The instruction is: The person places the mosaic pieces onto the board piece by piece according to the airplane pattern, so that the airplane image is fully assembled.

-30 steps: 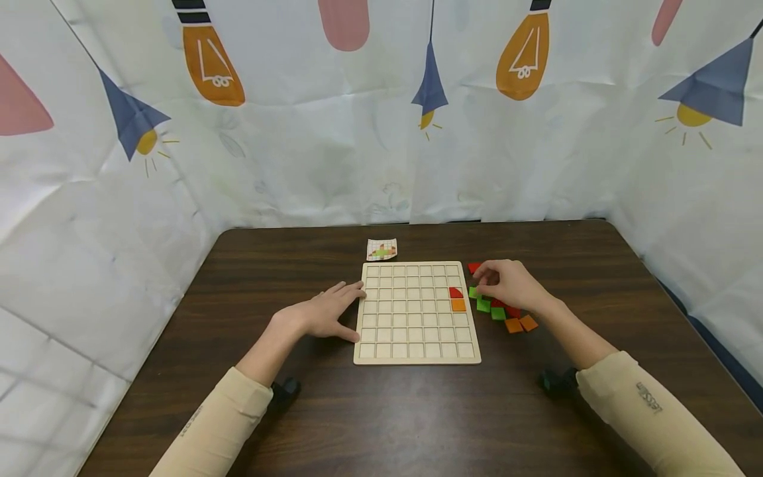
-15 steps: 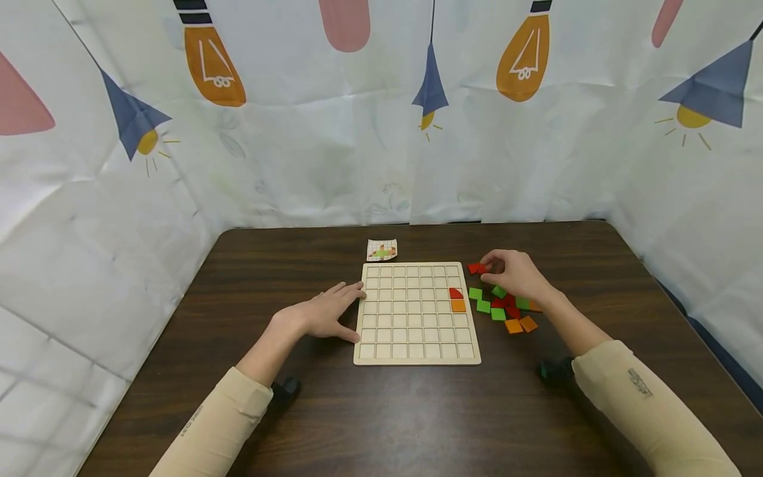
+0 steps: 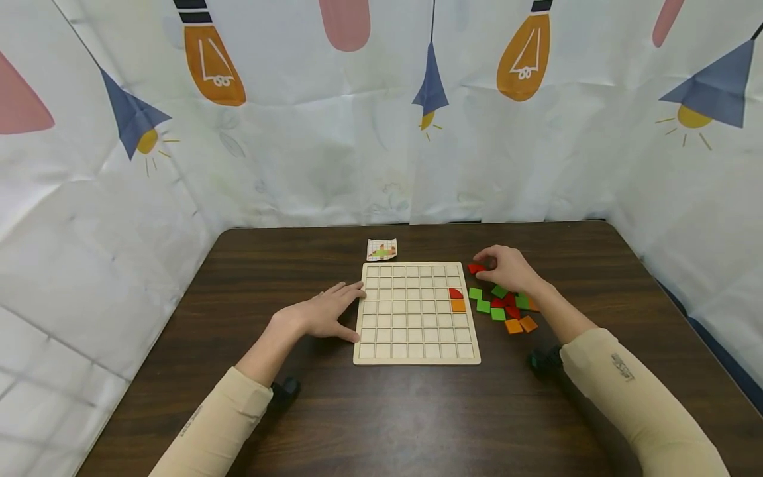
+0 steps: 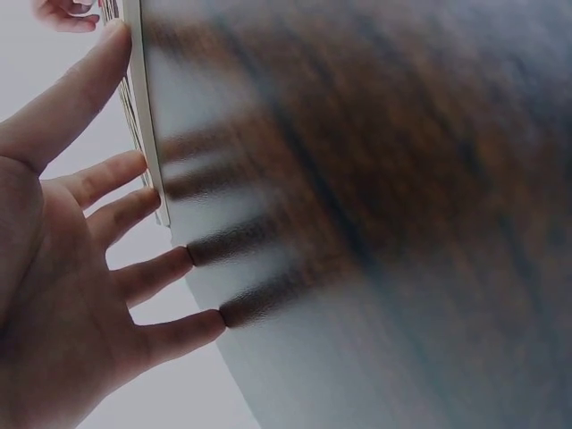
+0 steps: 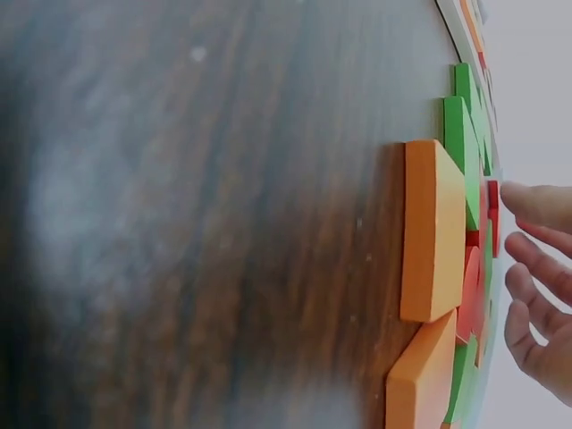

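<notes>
My left hand [image 3: 326, 311] lies spread at the left edge of a pale wooden grid board [image 3: 417, 338]. In the left wrist view its thumb and some fingertips are against the board's edge, the other fingertips on the table. One red quarter-round tile [image 3: 456, 293] and one orange square tile [image 3: 457, 305] sit in cells near the board's right side. My right hand [image 3: 507, 268] is beyond the board's far right corner, thumb and index finger parted around red tiles [image 3: 475, 268] on the table. In the right wrist view, its fingers are loosely bent beside a red piece [image 5: 493, 219].
Right of the board lies a loose group of green tiles [image 3: 483, 306], red tiles [image 3: 512, 312] and orange tiles [image 3: 528, 323]. A small card with a coloured grid pattern [image 3: 382, 250] lies behind the board. The dark wooden table [image 3: 405, 417] backs onto a printed curtain [image 3: 357, 152].
My right hand has moved away from the green and red pile, up to the red tiles by the board's far right corner. The left hand and the board have stayed put.
</notes>
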Motion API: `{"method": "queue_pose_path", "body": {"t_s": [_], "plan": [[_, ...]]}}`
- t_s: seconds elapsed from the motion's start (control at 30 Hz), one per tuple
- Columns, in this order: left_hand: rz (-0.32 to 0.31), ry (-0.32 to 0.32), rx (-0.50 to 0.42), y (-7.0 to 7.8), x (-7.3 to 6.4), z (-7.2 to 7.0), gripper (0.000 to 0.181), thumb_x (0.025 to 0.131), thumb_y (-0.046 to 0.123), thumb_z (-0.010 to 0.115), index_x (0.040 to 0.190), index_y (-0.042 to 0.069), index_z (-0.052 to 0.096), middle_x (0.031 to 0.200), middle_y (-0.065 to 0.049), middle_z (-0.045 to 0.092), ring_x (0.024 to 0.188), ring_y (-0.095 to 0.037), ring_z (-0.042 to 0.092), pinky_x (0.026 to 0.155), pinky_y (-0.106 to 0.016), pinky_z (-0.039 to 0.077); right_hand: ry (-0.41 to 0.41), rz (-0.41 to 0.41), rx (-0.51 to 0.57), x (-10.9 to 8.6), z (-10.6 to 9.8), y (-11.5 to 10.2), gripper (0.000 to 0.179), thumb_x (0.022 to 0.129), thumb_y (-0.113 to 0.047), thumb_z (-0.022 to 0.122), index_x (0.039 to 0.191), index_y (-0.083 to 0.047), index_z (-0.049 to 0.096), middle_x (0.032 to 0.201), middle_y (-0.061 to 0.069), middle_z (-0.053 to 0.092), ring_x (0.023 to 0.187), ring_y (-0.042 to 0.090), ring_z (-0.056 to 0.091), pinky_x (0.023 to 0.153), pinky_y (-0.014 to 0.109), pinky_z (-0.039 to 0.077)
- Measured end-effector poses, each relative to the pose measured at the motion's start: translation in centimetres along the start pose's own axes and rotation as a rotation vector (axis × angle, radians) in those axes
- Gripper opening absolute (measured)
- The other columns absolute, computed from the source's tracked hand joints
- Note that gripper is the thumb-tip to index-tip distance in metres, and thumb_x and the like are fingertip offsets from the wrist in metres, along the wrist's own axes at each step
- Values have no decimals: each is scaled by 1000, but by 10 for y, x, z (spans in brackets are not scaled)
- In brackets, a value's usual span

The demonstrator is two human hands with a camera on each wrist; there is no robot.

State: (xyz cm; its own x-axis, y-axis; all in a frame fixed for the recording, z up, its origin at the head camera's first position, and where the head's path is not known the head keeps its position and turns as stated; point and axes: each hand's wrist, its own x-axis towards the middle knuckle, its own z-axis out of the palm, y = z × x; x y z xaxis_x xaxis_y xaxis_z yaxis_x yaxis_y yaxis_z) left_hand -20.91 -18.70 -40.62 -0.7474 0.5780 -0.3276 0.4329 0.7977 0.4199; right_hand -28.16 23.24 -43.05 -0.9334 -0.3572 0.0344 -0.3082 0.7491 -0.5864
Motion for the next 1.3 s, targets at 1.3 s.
{"method": "queue_pose_path", "body": {"t_s": [1.3], "plan": [[-20, 1, 18, -2, 2, 0, 90, 90, 47, 79, 159, 10, 36, 171, -10, 12, 155, -40, 7, 118, -66, 16, -45, -82, -73, 9, 7, -1, 20, 97, -7, 72, 115, 2, 73, 109, 16, 63, 85, 26, 53, 75, 42, 49]]}}
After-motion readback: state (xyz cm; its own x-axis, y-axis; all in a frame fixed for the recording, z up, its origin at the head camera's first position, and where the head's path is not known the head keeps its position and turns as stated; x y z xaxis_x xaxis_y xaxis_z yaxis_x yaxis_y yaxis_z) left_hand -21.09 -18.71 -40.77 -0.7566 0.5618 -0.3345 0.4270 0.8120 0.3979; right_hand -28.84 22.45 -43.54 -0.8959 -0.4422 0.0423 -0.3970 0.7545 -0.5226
